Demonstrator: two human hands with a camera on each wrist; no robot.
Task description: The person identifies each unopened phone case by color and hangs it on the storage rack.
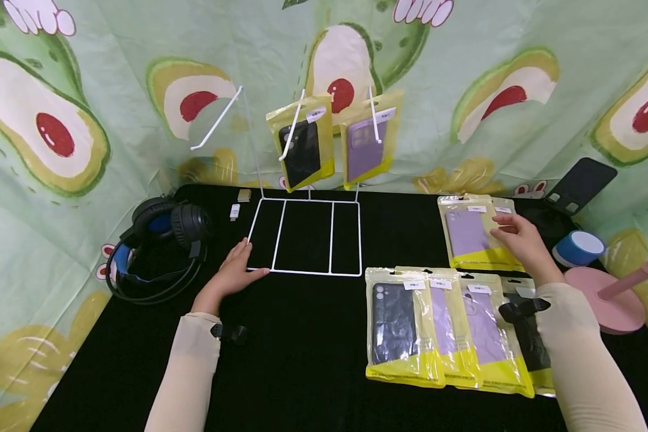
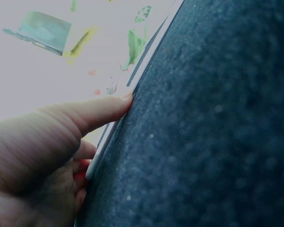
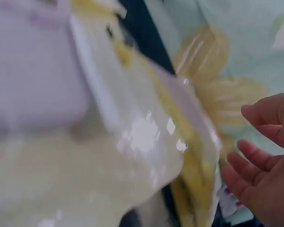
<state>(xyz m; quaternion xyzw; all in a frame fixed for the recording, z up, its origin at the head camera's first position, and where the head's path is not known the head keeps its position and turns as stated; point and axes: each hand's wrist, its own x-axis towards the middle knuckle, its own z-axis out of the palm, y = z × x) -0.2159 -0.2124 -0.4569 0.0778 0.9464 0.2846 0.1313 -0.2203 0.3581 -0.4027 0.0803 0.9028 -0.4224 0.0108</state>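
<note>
My left hand [image 1: 231,273] rests at the near left corner of a white wire display rack [image 1: 302,273], thumb along the front bar and fingers by the left bar. In the left wrist view the thumb tip touches the bar [image 2: 144,68]. My right hand [image 1: 521,243] hovers with loosely bent fingers over the right part of packaged purple phone cases [image 1: 467,231]; nothing is in it. A bagged black phone case [image 1: 301,150] and a bagged purple phone case [image 1: 365,147] hang on two of the rack's hooks; the left hook [image 1: 216,120] is bare.
Several bagged phone cases [image 1: 405,324] overlap in a row at the front right, partly under the right forearm. Headphones [image 1: 164,240] and a small white stick [image 1: 234,211] lie left. A blue round device [image 1: 579,247], a pink stand [image 1: 605,300] and a black phone stand [image 1: 580,186] stand right.
</note>
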